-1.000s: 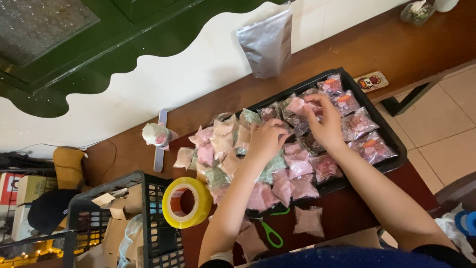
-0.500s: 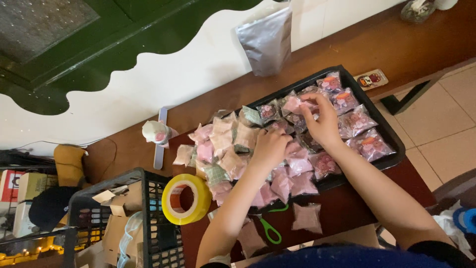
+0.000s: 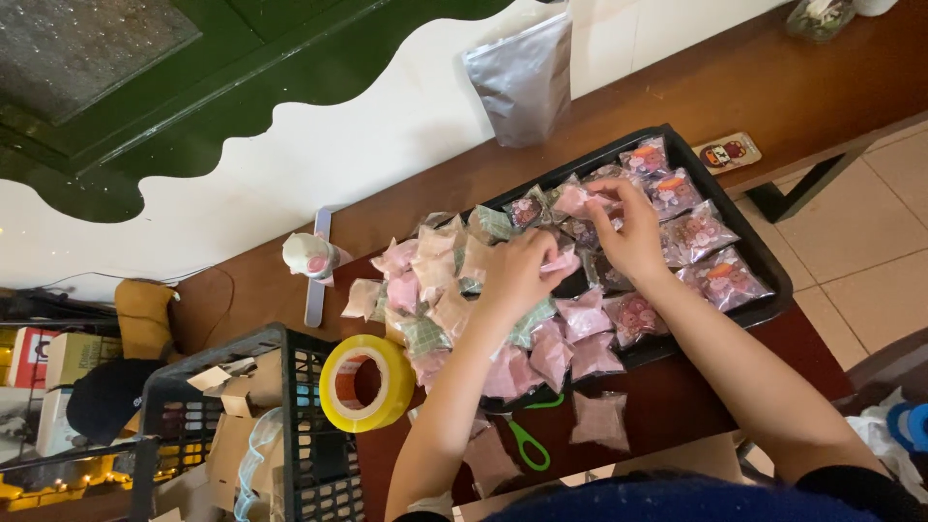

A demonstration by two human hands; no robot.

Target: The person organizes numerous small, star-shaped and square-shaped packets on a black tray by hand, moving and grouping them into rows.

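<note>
1. My left hand (image 3: 517, 275) rests knuckles up on a heap of small clear plastic packets (image 3: 454, 290) holding pink and pale green sweets. Its fingers curl down around a pink packet (image 3: 564, 261) at the edge of the heap.
2. My right hand (image 3: 633, 232) lies just beside the left one, over a black rectangular plastic tray (image 3: 773, 280). Its thumb and fingertips pinch the top of another pink sweet packet (image 3: 578, 200).
3. The tray sits on a dark brown wooden table (image 3: 696, 387). It holds rows of clear packets with reddish sweets (image 3: 710, 256) at its far right end; the loose heap spills over its left edge onto the table.
4. A roll of yellow adhesive tape (image 3: 367, 384) stands on its edge left of my left forearm, touching a black wire-mesh basket (image 3: 314, 435) filled with folded brown cardboard pieces.
5. Green-handled scissors (image 3: 527, 443) lie on the table between my forearms, partly under the packets.
6. One single packet (image 3: 599, 420) lies apart, near the table's front edge.
7. A silver foil pouch (image 3: 527, 77) leans upright against the white wall behind the tray.
</note>
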